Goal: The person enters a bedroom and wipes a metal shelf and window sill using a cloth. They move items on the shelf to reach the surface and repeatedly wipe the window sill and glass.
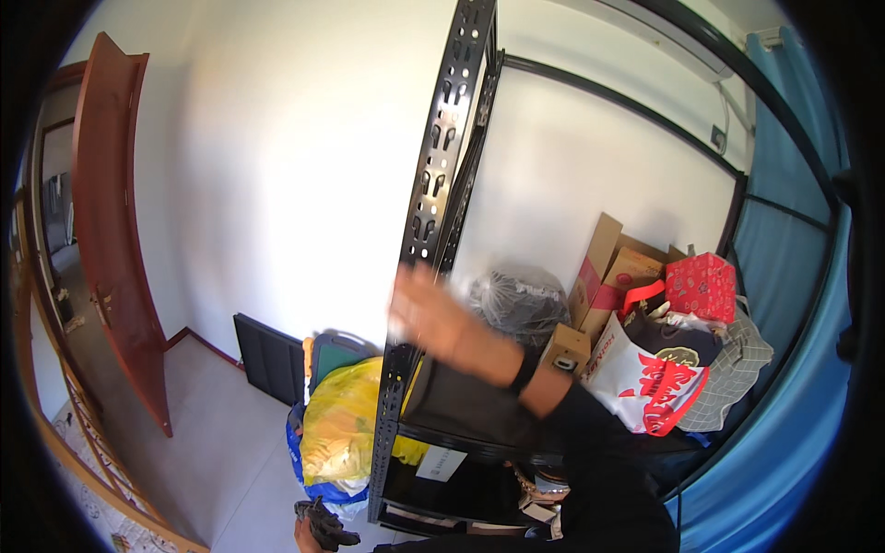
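Note:
My right hand (432, 311) is raised, blurred by motion, at the front upright post (434, 159) of a black slotted-metal shelving rack. It lies over the post at mid-height; whether the fingers grip anything is hidden by the blur. A dark band circles that wrist below a black sleeve. At the bottom edge my left hand (305, 538) shows only partly, its fingers around a crumpled dark cloth (325, 525). Behind my right forearm, a dark flat-topped item (463, 401) rests on the rack's shelf.
The shelf holds a plastic-wrapped bundle (518, 297), cardboard boxes (598, 276), a red patterned box (702, 287) and a white printed bag (636, 377). On the floor left of the post sits a yellow plastic bag (342, 422). A brown door (114, 207) stands ajar; blue curtains (781, 159) hang right.

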### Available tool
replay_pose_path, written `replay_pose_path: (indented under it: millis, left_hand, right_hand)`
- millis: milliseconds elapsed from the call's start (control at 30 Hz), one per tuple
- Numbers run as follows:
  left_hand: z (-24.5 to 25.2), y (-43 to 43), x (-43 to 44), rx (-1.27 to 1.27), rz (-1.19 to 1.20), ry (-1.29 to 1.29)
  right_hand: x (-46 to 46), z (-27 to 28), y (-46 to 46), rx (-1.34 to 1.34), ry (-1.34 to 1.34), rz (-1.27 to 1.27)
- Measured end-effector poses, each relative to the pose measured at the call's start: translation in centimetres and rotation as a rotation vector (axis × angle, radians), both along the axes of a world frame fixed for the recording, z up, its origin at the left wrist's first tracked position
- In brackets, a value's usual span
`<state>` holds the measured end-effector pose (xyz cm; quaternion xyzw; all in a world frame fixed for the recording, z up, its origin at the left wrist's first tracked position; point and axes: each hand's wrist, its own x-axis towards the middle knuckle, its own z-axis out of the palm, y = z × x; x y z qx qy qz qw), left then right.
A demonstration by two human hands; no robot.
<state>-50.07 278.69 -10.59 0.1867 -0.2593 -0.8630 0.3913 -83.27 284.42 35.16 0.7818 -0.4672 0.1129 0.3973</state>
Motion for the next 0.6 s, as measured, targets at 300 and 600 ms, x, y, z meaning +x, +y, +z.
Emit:
replay_pose_path:
  millis: [300, 600]
  left_hand:
    - [3.7, 0.1, 1.1, 0.361, -0.047, -0.245]
    - [2.0, -2.4, 3.0, 0.279, 0.111, 0.018]
  right_hand:
    - [-0.9, 25.7, -6.3, -0.509, 0.122, -0.057]
    - [-1.5, -1.7, -3.5, 0.018, 0.227, -0.108]
